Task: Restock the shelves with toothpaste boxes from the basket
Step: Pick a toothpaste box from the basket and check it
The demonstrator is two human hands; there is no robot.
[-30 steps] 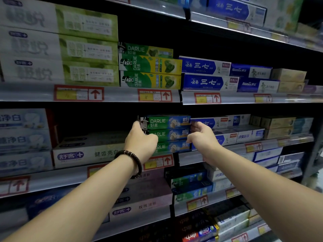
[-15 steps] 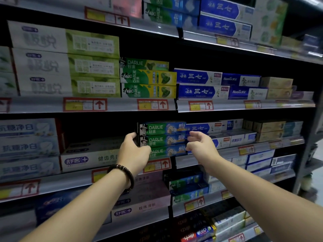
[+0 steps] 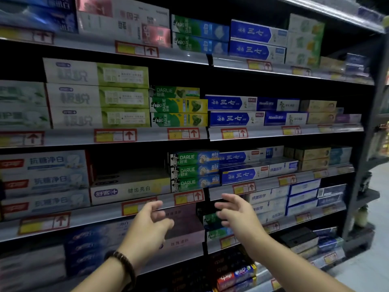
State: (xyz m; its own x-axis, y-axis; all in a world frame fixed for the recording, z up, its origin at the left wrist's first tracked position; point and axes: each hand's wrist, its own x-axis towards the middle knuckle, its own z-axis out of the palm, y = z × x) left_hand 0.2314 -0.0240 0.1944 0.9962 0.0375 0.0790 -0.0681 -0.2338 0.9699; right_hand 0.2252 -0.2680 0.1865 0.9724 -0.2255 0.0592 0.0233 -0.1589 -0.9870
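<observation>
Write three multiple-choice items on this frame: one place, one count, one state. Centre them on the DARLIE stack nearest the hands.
1. What stands right next to the DARLIE stack nearest the hands, on its right?
A) blue boxes
B) pink boxes
C) a basket

2. How many boxes are in that stack?
A) two
B) three
C) five

3. How are the left hand and right hand?
A) both open, holding nothing
B) the left grips a box
C) both grip one box

Key:
1 A: blue boxes fill the shelf space just right of the stack.
2 B: three DARLIE fronts lie one on another.
3 A: both hands are spread below the stack and touch no box.
</observation>
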